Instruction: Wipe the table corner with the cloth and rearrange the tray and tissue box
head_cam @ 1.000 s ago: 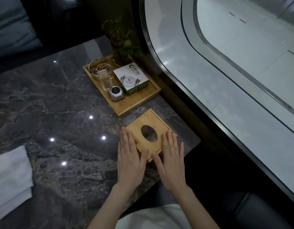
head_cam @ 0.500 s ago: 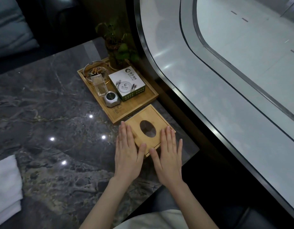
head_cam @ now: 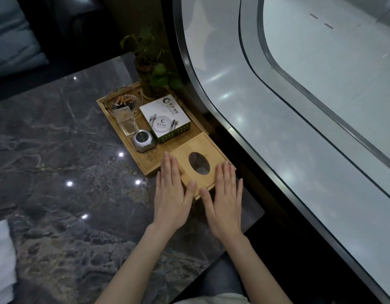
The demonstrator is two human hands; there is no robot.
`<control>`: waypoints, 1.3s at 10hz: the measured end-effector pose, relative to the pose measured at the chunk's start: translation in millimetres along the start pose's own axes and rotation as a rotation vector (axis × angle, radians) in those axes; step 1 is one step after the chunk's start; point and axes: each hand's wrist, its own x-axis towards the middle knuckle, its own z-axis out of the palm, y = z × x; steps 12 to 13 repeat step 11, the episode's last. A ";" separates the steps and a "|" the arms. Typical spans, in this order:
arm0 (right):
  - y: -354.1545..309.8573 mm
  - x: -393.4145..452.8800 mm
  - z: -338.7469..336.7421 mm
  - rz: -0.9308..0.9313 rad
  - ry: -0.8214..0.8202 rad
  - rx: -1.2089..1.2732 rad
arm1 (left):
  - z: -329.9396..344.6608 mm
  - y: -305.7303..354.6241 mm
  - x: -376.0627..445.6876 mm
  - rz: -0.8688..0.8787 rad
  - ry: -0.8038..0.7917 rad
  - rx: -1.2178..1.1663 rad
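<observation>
Head cam: both hands flat on the tissue box.
Left hand and right hand lie unclenched, gripping nothing; tray touching just beyond.

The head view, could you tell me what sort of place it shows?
Probably a café or restaurant seat beside a mall atrium: a wooden tray holds an ashtray, a napkin box printed with cutlery, and a call button on a marble table.

Dark grey veined marble table with a polished surface carrying small bright ceiling-light reflections; dark upholstered seating with a blue-grey cushion beyond its far edge; curved metal-edged glass balustrade at right; pale tiled floor below.
</observation>
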 end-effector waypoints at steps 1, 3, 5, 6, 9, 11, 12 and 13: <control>0.8 6.9 0.0 0.004 -0.003 0.005 | 0.0 2.0 7.9 -0.001 0.001 0.012; 6.6 15.7 -4.2 0.011 -0.016 0.012 | 3.9 8.2 15.9 0.009 0.008 0.019; 9.4 19.9 -7.5 0.016 -0.027 0.031 | 8.7 11.5 20.3 0.006 0.013 0.026; 9.4 20.3 -8.7 0.013 -0.028 0.041 | 10.2 11.1 20.7 0.006 0.010 0.020; -2.9 21.6 -22.2 -0.040 -0.067 -0.011 | -2.8 16.4 22.1 -0.003 -0.056 -0.036; -46.8 30.4 -39.3 -0.164 -0.081 0.132 | -52.0 28.9 26.1 -0.154 -0.050 -0.326; -46.8 30.4 -39.3 -0.164 -0.081 0.132 | -52.0 28.9 26.1 -0.154 -0.050 -0.326; -46.8 30.4 -39.3 -0.164 -0.081 0.132 | -52.0 28.9 26.1 -0.154 -0.050 -0.326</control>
